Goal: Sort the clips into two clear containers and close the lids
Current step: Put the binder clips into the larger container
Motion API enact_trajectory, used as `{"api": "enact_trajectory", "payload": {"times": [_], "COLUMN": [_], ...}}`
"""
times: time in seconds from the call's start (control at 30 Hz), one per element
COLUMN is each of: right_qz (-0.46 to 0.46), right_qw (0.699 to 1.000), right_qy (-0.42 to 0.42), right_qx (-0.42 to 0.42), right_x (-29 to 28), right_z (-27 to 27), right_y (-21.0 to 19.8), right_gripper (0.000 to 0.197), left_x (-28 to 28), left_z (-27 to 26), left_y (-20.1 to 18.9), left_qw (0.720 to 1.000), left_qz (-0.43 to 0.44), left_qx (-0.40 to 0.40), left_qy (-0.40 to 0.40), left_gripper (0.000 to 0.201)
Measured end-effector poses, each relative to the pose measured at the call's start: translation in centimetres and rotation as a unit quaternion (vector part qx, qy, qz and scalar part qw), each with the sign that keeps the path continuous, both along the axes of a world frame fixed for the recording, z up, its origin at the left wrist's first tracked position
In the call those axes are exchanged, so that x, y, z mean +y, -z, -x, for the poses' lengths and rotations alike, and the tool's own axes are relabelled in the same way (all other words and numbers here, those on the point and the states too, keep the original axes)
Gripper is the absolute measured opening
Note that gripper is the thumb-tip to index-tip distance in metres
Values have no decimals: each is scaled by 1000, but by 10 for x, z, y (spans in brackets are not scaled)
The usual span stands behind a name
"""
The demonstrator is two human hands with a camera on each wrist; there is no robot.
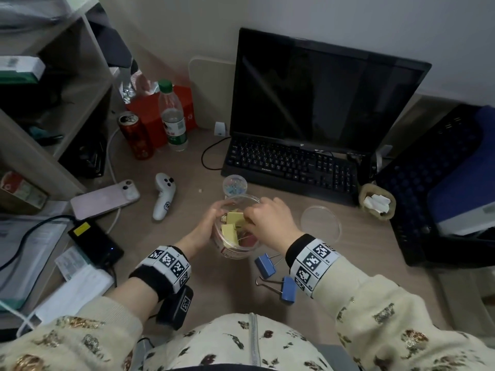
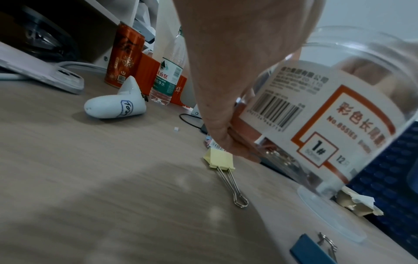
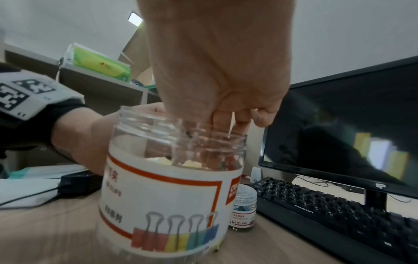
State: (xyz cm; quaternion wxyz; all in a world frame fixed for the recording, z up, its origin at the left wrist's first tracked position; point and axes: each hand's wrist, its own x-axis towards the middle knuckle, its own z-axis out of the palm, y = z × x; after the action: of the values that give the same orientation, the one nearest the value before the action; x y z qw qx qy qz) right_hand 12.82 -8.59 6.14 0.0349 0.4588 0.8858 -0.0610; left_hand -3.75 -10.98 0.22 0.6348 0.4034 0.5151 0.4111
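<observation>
A large clear jar [image 1: 242, 249] [image 2: 328, 110] [image 3: 167, 189] stands open on the desk, with yellow and red binder clips inside. My left hand [image 1: 207, 226] [image 2: 235, 142] grips its left side. My right hand [image 1: 247, 220] [image 3: 228, 125] reaches into the mouth, fingers curled, pinching a yellow binder clip [image 1: 235, 218]. Its lid [image 1: 320, 223] lies to the right. Two blue binder clips [image 1: 265, 265] [image 1: 288, 289] lie on the desk under my right wrist. Another yellow clip [image 2: 219, 159] lies on the desk by my left fingers. A small lidded jar [image 1: 235, 184] [image 3: 244, 209] of small clips stands behind.
A keyboard [image 1: 292, 167] and monitor [image 1: 321, 89] sit behind the jars. A white controller [image 1: 164, 195], phone [image 1: 104, 199], can [image 1: 136, 139] and water bottle [image 1: 172, 116] stand to the left. A black charger [image 1: 95, 242] and papers lie at the near left, a blue crate [image 1: 442, 183] at the right.
</observation>
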Motion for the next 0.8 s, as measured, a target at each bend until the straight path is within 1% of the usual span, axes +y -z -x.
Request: {"api": "enact_trajectory", "payload": {"times": [0.07, 0.13, 0.23, 0.3, 0.33, 0.4, 0.47, 0.53, 0.6, 0.67, 0.73, 0.8], "right_qz": [0, 5, -41, -84, -99, -117, -116, -68, 14, 90, 154, 181], "right_qw": [1000, 1000, 994, 984, 978, 967, 960, 968, 983, 986, 979, 974], "right_qy": [-8, -5, -12, 9, 28, 72, 106, 129, 138, 131, 130, 135], "right_qx": [-10, 21, 103, 155, 179, 215, 231, 205, 124, 55, 36, 35], "right_x": [0, 1, 4, 10, 13, 20, 27, 32, 35, 36, 35, 33], "right_z": [3, 4, 1, -2, -3, -6, -9, -12, -12, -10, -2, 9], "right_y": [4, 7, 13, 17, 19, 22, 27, 35, 46, 57, 67, 75], "right_gripper": [33, 32, 26, 20, 18, 13, 11, 14, 15, 22, 37, 49], "left_x": [2, 2, 2, 3, 4, 8, 11, 14, 18, 22, 26, 27], "left_z": [3, 8, 12, 17, 21, 31, 43, 53, 58, 58, 58, 60], "left_y": [2, 2, 4, 7, 9, 16, 20, 22, 21, 19, 20, 19], "left_qw": [1000, 1000, 999, 998, 997, 994, 989, 986, 990, 993, 994, 995], "left_qz": [6, 16, 32, 53, 66, 94, 105, 108, 85, 71, 57, 50], "left_qx": [4, 19, 20, 21, 22, 0, -25, -32, -29, -26, -20, -19], "left_qy": [-6, 0, 4, -8, -17, -54, -100, -121, -113, -95, -86, -84], "left_gripper": [86, 81, 55, 38, 37, 42, 44, 52, 49, 46, 49, 53]}}
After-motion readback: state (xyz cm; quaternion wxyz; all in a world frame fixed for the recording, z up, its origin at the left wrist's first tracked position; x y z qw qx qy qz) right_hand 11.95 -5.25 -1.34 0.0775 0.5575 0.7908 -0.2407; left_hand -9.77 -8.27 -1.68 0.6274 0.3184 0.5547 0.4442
